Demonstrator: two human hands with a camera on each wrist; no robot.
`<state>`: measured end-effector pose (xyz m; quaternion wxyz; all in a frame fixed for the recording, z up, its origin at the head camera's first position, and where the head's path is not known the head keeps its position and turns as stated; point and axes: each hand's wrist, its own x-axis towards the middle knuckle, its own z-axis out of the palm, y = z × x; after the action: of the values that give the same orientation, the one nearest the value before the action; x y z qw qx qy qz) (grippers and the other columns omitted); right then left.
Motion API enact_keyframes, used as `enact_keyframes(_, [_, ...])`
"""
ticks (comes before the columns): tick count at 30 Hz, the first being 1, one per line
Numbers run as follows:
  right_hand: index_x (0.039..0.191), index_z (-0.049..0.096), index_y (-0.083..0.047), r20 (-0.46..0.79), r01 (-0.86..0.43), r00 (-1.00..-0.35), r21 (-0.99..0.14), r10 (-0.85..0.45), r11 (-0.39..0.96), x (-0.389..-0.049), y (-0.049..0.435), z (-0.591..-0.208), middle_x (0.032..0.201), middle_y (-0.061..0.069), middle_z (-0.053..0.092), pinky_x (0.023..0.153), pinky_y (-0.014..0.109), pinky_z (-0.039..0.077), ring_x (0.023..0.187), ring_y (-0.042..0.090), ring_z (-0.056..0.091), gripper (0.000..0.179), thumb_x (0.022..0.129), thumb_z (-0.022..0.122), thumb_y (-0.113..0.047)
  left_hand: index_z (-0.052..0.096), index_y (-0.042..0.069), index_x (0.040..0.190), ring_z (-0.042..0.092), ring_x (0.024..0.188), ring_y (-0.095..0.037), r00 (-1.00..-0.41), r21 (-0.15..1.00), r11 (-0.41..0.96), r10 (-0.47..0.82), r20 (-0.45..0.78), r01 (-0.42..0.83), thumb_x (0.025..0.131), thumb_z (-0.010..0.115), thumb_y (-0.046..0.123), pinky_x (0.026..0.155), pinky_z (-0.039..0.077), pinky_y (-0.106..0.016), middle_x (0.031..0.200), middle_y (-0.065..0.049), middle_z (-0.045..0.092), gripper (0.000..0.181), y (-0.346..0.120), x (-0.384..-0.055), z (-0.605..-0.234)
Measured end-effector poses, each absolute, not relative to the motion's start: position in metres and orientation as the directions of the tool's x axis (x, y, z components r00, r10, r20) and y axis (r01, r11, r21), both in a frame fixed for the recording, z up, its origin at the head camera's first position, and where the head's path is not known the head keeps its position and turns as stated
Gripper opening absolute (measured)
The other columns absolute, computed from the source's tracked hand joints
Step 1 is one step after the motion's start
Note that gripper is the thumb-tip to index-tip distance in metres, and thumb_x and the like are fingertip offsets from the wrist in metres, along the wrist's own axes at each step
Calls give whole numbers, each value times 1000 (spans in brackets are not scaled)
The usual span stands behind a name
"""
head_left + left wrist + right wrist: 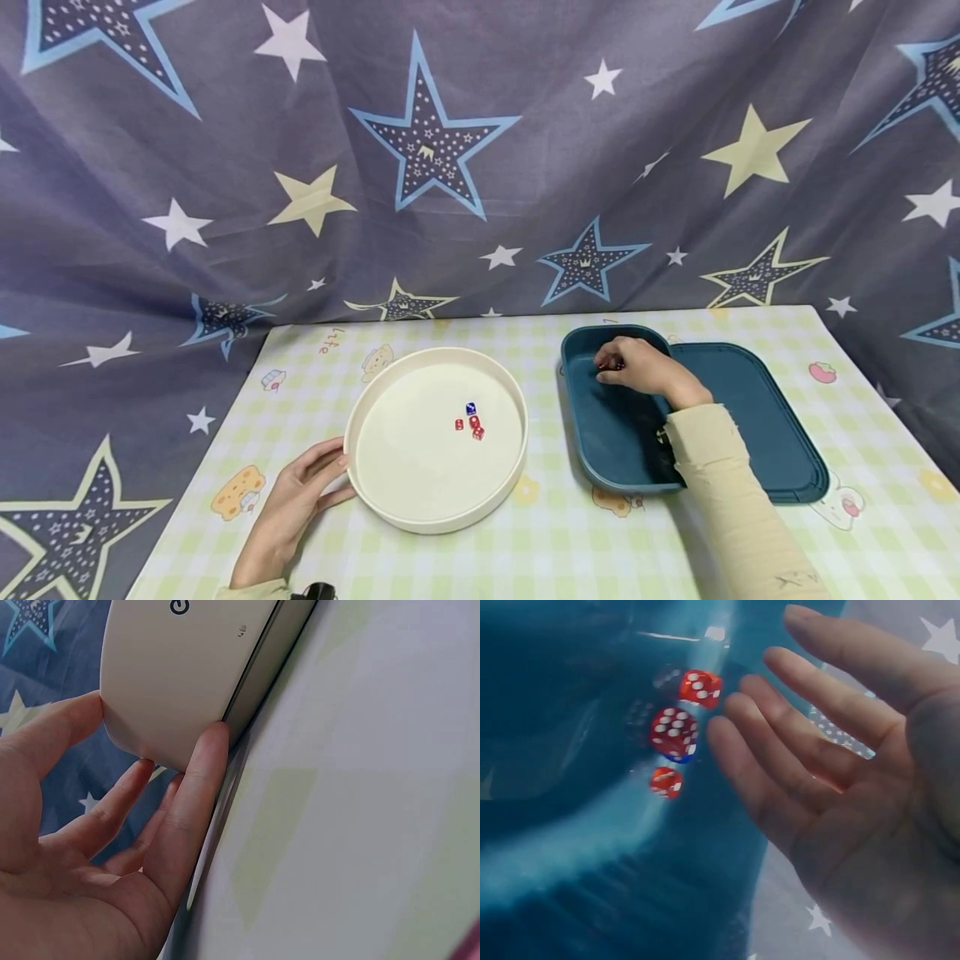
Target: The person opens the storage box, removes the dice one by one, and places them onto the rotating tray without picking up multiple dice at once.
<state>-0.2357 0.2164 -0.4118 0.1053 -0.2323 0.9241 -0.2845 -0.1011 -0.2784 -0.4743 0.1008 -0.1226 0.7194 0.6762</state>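
Left hand point(303, 492), lower left of head view: fingers extended, fingertips against the side of the white tray point(437, 524), center. In the tray, right of its middle: blue die point(471, 408), three red dice point(478, 433). Right hand point(637, 367), right of center: inside the teal bin point(611, 454), fingers loose, gripping nothing; bin dice point(674, 731) just beside fingertips. Flat teal lid point(738, 408) right of bin.
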Motion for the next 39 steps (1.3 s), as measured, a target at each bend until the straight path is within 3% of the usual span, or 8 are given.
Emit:
enact_keyframes(7, [113, 67, 7, -70, -363, -877, -552, -475, 751, -237, 220, -418, 107, 21, 67, 79, 44, 59, 95, 31, 64, 25, 92, 70, -7, 41, 3, 148, 64, 111, -8, -950, 949, 49, -30, -310, -311, 97, 67, 29, 96, 59, -34, 144, -17, 46, 62, -279, -100, -474])
enact_keyframes(16, [112, 69, 5, -112, -309, -898, -527, -426, 792, -240, 223, -419, 99, 17, 66, 69, 37, 56, 82, 22, 61, 24, 93, 70, -8, 40, 2, 148, 65, 110, -9, -954, 953, 51, -24, -298, -299, 97, 66, 27, 96, 60, -35, 142, -16, 46, 62, -280, -101, -475])
enact_keyframes(23, [112, 69, 5, -127, -309, -886, -554, -445, 773, -240, 222, -420, 105, 18, 69, 72, 37, 59, 89, 26, 64, 21, 93, 68, -3, 41, 2, 147, 65, 110, -9, -955, 954, 59, -24, -295, -295, 98, 66, 28, 95, 60, -34, 141, -15, 48, 61, -279, -100, -474])
enact_keyframes(31, [100, 72, 1, -141, -327, -874, -535, -464, 779, -239, 222, -424, 96, 13, 68, 68, 31, 53, 77, 17, 56, 9, 91, 68, 1, 40, 1, 147, 65, 110, -9, -956, 955, 44, -22, -293, -294, 97, 67, 27, 96, 60, -35, 137, -11, 52, 62, -280, -101, -474])
enact_keyframes(39, [99, 74, 1, -137, -334, -877, -514, -460, 790, -240, 221, -423, 100, 15, 72, 70, 34, 59, 82, 20, 64, 9, 92, 68, -1, 40, 0, 147, 65, 110, -9, -957, 956, 41, -21, -291, -291, 97, 67, 27, 96, 60, -35, 137, -12, 52, 62, -280, -100, -474])
